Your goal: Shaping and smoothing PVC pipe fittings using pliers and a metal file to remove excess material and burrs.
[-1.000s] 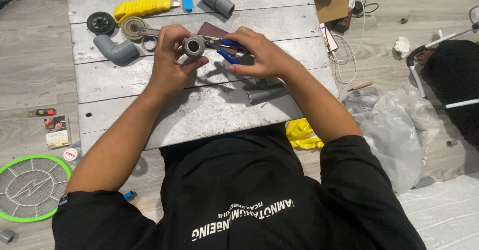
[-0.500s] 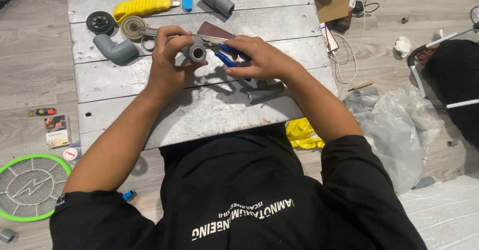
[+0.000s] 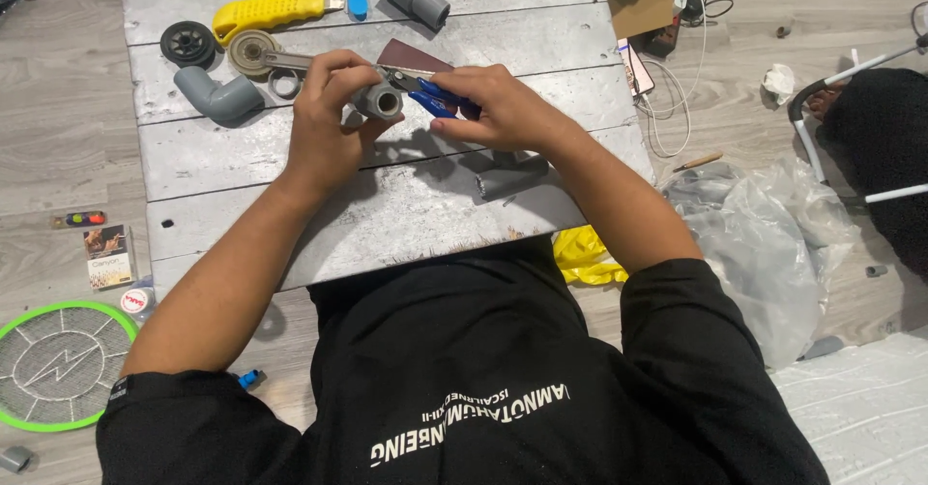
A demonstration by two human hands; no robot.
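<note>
Left hand point(image 3: 324, 122) grips grey pipe fitting point(image 3: 379, 103), open end up, steadying it; right hand point(image 3: 493, 108) closes around blue-handled pliers point(image 3: 430, 96) whose tip meets the fitting's rim.

We see an evenly lit indoor scene, bright without harsh glare. Soft light seems to come from above, so the shadows beneath the left hand point(image 3: 333, 127) and right hand point(image 3: 503, 113) fall short and diffuse on the weathered grey plank tabletop point(image 3: 387, 214). The black T-shirt point(image 3: 464, 379) in the lower centre loses fold detail in its darkness. Focus is sharp across the centre; straight plank edges bow slightly towards the frame's corners. We notice little motion blur.
</note>
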